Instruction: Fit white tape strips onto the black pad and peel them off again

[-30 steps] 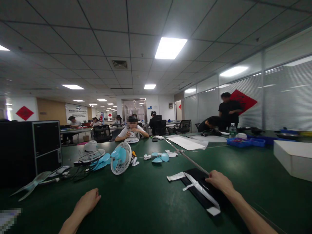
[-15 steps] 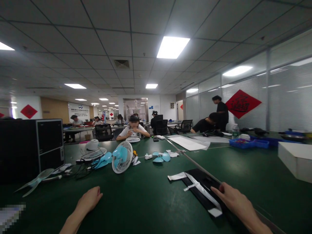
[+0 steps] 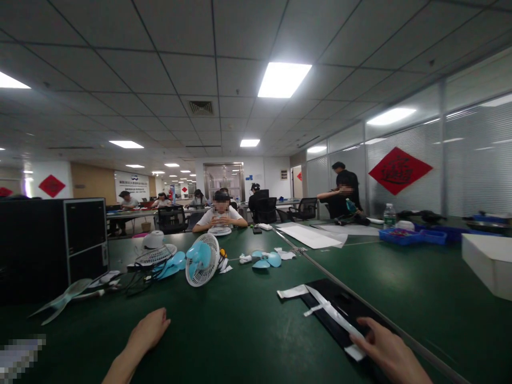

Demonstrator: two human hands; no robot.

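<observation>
My left hand (image 3: 150, 330) rests on the green table with its fingers curled in, and nothing shows in it. Over the near end of a flat black piece (image 3: 340, 296) is my right hand (image 3: 384, 346), thumb and forefinger spread apart. Its thumb tip lies at a long white strip (image 3: 330, 309) that runs along the black piece, though I cannot tell if it presses on it. Shorter white pieces stick out at both ends and at the side of the strip. What the black piece is, I cannot make out.
A white fan cage with light blue blades (image 3: 202, 261) stands mid-table. Beyond my hands lie a loose blue fan blade (image 3: 267, 260), a black computer case (image 3: 86, 234), a blue tray (image 3: 402, 236) and a white box (image 3: 488, 261). A person (image 3: 220, 216) sits opposite.
My right hand has drawn slightly back toward me along the black piece, its thumb and forefinger wider apart. My left hand has barely moved. At the back right, a person has raised an arm.
</observation>
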